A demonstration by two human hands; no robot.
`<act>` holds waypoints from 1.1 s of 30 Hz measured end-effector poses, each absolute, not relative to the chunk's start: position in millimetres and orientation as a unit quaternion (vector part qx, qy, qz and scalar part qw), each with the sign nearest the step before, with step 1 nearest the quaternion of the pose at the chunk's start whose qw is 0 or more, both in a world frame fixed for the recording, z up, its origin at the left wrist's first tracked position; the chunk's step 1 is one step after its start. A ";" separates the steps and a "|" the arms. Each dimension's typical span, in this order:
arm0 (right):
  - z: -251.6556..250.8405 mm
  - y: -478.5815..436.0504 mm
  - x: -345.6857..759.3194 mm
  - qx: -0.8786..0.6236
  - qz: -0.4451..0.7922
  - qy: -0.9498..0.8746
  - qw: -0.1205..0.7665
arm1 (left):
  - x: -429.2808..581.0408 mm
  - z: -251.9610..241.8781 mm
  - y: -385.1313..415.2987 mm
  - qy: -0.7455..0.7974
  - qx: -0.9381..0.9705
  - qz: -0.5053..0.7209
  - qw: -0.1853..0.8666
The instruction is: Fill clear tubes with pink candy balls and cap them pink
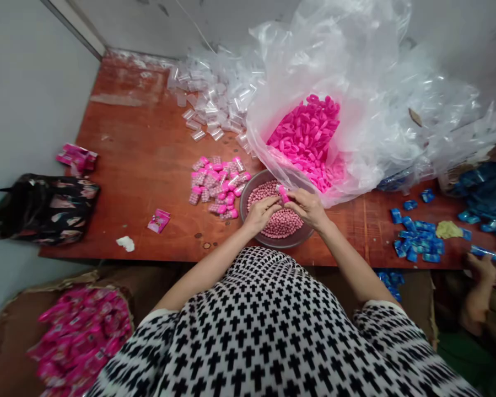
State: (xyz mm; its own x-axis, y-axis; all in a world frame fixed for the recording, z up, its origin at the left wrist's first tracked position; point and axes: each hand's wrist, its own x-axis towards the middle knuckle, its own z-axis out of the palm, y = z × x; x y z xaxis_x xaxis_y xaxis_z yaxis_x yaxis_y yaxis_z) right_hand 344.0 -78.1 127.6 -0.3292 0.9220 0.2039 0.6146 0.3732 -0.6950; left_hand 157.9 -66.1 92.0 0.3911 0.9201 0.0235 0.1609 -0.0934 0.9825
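Right hand: this one is pinching a small pink piece between thumb and fingers, so yeah, definitely gripping.
Left hand: it's hanging just beside that piece, fingertips bunching together; can't honestly tell if they're grasping anything.
Pink piece: it's sitting up over the bowl, near the far side of the beads.
Bowl: the grey bowl is resting by the table's near edge and holding loads of pink beads.
Finished-looking pile: pink-capped containers are lying in a heap just left of the bowl, lots of them showing beads inside.
Clear stuff: transparent tubes are spreading out behind that heap.
Big bag: a see-through plastic bag is gaping behind the bowl, bright pink parts piling up inside.
Left end: a dark floral bag is slumping there, and one pink packet is lying out on the wooden table.
Right end: blue packets are bunching up, and a co-worker's hand is holding a blue item.
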 end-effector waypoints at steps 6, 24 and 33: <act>127.8 -88.1 340.2 -0.460 0.244 -0.808 0.274 | 147.2 90.1 -75.9 0.409 0.672 0.364 0.498; 143.5 -87.5 337.1 -0.375 0.262 -0.878 0.143 | 135.3 104.9 -87.3 0.363 0.637 0.275 0.622; 157.7 -67.9 330.1 -0.302 0.262 -0.911 0.106 | 123.5 112.3 -81.6 0.341 0.679 0.228 0.609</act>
